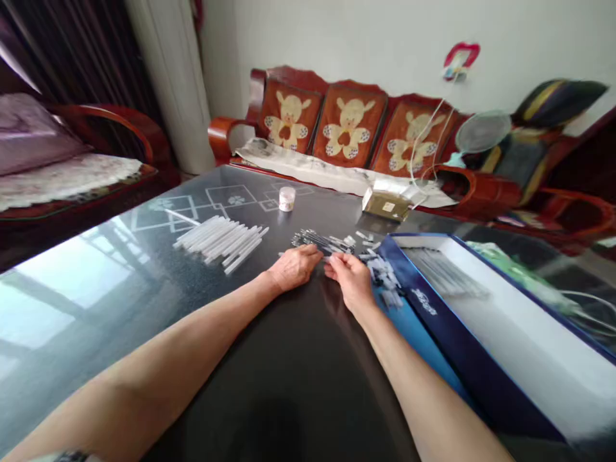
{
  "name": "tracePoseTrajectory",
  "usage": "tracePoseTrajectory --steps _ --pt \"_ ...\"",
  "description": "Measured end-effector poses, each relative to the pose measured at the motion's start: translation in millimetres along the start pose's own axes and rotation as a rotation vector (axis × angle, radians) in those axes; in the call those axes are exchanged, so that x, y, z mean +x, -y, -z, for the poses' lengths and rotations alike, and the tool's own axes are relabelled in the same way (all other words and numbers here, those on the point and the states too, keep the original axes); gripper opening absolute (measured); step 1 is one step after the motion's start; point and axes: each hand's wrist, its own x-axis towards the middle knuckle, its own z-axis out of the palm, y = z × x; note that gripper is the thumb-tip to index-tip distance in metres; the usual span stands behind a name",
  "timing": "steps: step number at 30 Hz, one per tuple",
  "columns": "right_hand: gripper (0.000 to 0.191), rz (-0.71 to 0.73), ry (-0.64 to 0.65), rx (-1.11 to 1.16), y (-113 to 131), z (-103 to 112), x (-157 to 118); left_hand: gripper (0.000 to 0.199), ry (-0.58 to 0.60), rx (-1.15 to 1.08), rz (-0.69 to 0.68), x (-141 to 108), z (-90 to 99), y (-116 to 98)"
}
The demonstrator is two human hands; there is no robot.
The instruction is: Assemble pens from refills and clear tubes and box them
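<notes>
My left hand (298,266) is closed, its fingers curled down over what looks like a slim pale rod, mostly hidden. Close beside it, my right hand (351,276) pinches a small pale piece (326,259) between thumb and fingertips; its exact kind is too small to tell. Just beyond both hands lies a pile of thin dark and silvery rods (315,239). Left of them, white translucent tubes (221,239), like pen barrels, lie side by side. To the right, small clear and white cap-like pieces (382,269) are heaped against a blue box.
The long blue box (433,308), white inside, holds a row of clear slender pens or tubes (445,273). A small round white tub (287,199) and a brownish box (386,204) stand farther back. Green plastic wrapping (524,276) lies beyond the blue box. A wooden sofa (298,80) borders the table.
</notes>
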Motion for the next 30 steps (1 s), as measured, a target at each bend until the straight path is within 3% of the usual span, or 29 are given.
tracePoseTrajectory --steps 7,11,16,20,23,26,30 --pt "0.02 0.381 -0.014 -0.46 -4.4 -1.9 -6.2 0.032 -0.156 0.04 -0.077 3.9 -3.2 6.7" --pt "0.017 0.513 -0.027 -0.618 0.3 -5.5 -10.1 0.036 -0.295 -0.021 -0.122 2.2 -7.9 8.9" --pt "0.014 0.612 -0.067 -0.792 44.6 9.0 -7.7 0.057 -0.529 0.028 -0.024 0.3 -2.0 7.2" --pt "0.02 0.651 -0.236 -0.933 104.9 64.7 5.2 0.061 -0.601 0.036 0.021 0.2 -2.6 10.0" --pt "0.023 0.516 -0.419 -1.09 131.7 128.0 20.3 0.057 -0.597 0.032 0.02 1.6 -6.2 13.0" --pt "0.024 0.237 -0.565 -1.256 128.1 187.3 35.8 0.051 -0.597 0.033 0.023 2.7 -8.8 14.6" --pt "0.025 0.051 -0.522 -1.395 96.5 230.8 48.8 0.046 -0.597 0.049 0.056 2.6 -10.8 15.7"
